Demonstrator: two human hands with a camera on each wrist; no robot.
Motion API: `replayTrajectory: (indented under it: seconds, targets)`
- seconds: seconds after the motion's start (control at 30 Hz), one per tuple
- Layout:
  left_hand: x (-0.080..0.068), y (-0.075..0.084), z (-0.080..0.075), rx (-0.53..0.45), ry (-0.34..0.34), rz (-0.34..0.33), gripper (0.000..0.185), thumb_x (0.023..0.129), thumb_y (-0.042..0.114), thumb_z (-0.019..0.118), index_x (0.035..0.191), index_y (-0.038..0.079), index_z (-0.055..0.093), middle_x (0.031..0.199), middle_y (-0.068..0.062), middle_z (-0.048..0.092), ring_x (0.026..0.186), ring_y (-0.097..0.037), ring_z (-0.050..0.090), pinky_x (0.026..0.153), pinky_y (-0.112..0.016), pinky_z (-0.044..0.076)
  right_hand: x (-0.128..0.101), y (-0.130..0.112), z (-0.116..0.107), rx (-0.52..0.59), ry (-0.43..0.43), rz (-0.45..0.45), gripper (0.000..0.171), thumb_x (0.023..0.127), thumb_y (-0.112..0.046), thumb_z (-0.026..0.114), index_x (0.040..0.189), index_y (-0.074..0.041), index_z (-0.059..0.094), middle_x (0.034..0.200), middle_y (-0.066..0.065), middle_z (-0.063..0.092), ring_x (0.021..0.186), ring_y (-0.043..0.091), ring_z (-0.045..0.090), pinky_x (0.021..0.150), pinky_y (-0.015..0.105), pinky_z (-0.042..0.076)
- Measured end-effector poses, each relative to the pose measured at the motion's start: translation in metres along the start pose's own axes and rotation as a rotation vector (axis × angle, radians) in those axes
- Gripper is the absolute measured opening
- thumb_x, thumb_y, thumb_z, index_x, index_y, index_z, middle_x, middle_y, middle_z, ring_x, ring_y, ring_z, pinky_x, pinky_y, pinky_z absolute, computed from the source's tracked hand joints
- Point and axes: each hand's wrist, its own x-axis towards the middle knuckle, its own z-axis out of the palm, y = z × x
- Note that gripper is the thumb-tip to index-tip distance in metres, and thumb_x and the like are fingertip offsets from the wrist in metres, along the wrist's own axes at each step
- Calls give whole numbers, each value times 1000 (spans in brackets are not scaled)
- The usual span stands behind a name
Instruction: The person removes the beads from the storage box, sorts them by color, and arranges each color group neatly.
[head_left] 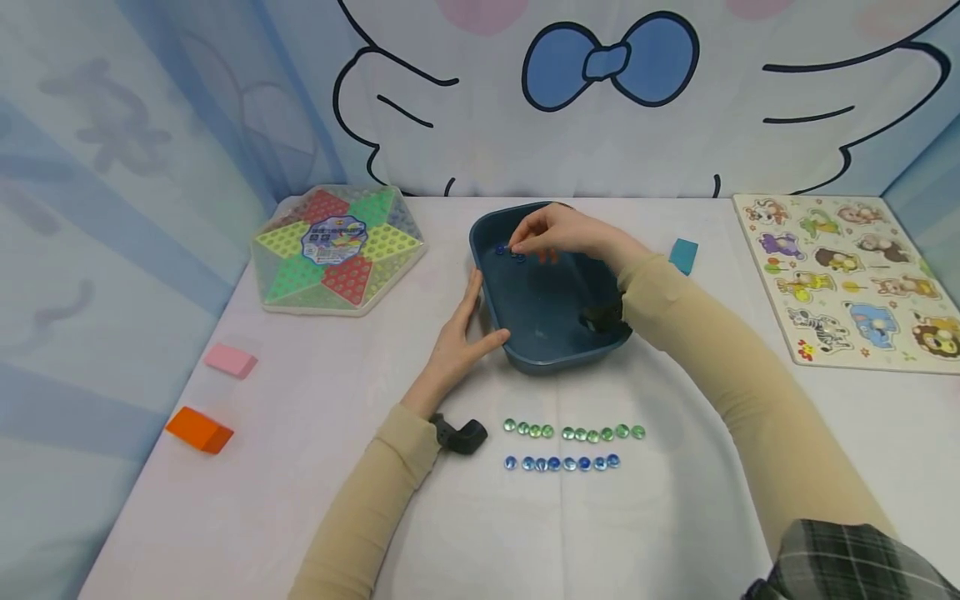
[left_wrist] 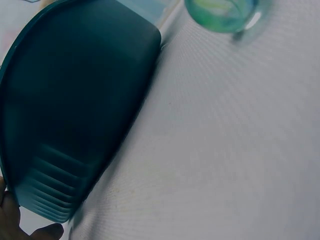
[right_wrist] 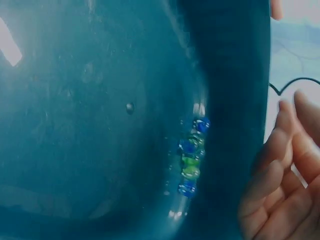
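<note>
A dark teal plastic basin (head_left: 551,364) stands on the white table. My left hand (head_left: 456,335) rests against its left side with fingers spread and straight. My right hand (head_left: 555,231) is over the basin's far end, its fingertips close to a few glass marbles (head_left: 519,258) inside. In the right wrist view, blue and green marbles (right_wrist: 190,162) lie along the basin's inner edge; the right fingers (right_wrist: 272,182) are loosely bent with no marble visible between them. Nearer me, a row of green marbles (head_left: 593,436) lies above a row of blue marbles (head_left: 570,463).
A hexagonal Chinese checkers box (head_left: 333,287) lies at the back left. Below it are a pink block (head_left: 231,360) and an orange block (head_left: 199,429). To the right are a teal block (head_left: 683,256) and a wooden animal puzzle board (head_left: 862,287). A printed curtain hangs behind.
</note>
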Motion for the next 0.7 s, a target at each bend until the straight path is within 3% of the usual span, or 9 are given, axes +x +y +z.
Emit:
replayTrajectory:
  seconds: [0.07, 0.2, 0.27, 0.33, 0.5, 0.7]
  targets:
    - [0, 0, 0, 9, 3, 4, 95, 79, 60, 59, 150, 27, 4, 156, 9, -2, 143, -17, 9, 115, -45, 13, 3, 0, 3, -22, 13, 34, 32, 90, -28, 59, 112, -4, 63, 100, 16, 61, 70, 26, 54, 64, 38, 49]
    - [1, -6, 1, 14, 10, 2, 96, 77, 65, 58, 149, 32, 4, 155, 13, -1, 143, -16, 10, 115, -44, 13, 8, 1, 10, -63, 44, 81, 30, 90, -28, 59, 110, -7, 64, 97, 13, 61, 70, 20, 56, 65, 35, 50]
    - [3, -12, 2, 10, 11, 1, 91, 80, 56, 61, 148, 36, 4, 154, 16, -1, 143, -13, 10, 115, -44, 13, 10, 3, 13, -80, 70, 100, 28, 90, -27, 59, 109, -7, 64, 96, 14, 61, 70, 21, 56, 64, 35, 51]
    - [2, -12, 2, 8, 12, -6, 92, 79, 60, 60, 148, 38, 4, 154, 16, -1, 142, -12, 10, 116, -43, 13, 12, 5, 16, -95, 98, 120, 26, 90, -25, 60, 107, -6, 64, 94, 13, 62, 69, 20, 57, 62, 33, 51]
    - [3, -13, 3, 7, 13, -14, 100, 68, 77, 54, 147, 39, 4, 154, 17, -1, 142, -11, 10, 116, -42, 14, 18, 9, 22, -144, 165, 180, 23, 89, -21, 61, 104, -4, 65, 88, 9, 62, 63, 15, 56, 55, 26, 49]
    - [3, -12, 3, 5, 17, -9, 102, 67, 79, 52, 147, 38, 4, 155, 14, 0, 142, -11, 10, 116, -41, 13, 22, 10, 26, -203, 219, 236, 21, 89, -19, 61, 103, -4, 64, 84, 9, 60, 59, 14, 55, 54, 25, 49]
